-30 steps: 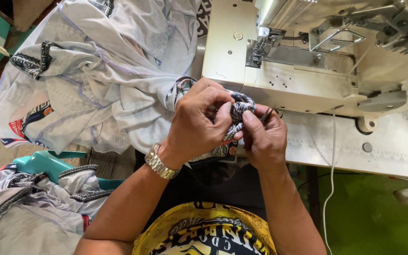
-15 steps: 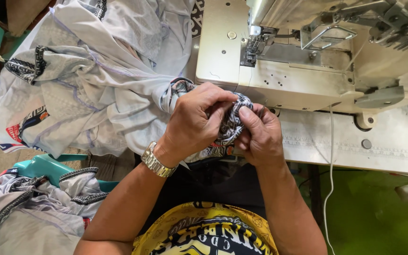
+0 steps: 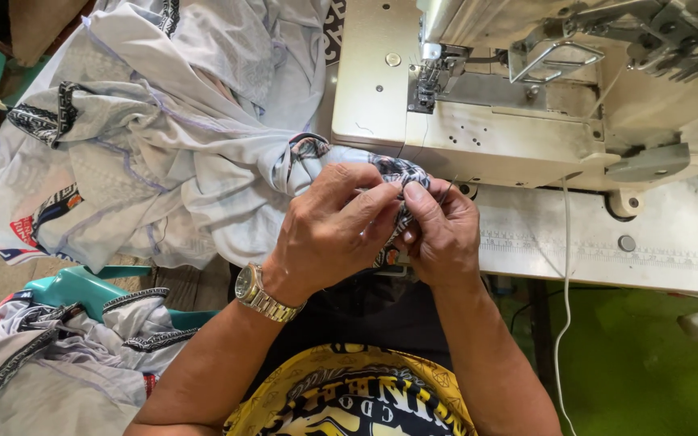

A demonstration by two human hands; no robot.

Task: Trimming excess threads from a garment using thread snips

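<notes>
Patterned trim (image 3: 397,171) pinched, seemingly, between both hands (image 3: 389,230)

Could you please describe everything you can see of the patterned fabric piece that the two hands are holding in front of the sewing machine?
The black-and-white patterned fabric band looks like thin woven or knit cloth, bunched and folded. It is pinched between the left hand and the right hand, which hide most of it. It continues left into the pale lilac-white garment heaped beside the cream metal sewing machine, whose front edge it lies against.
</notes>
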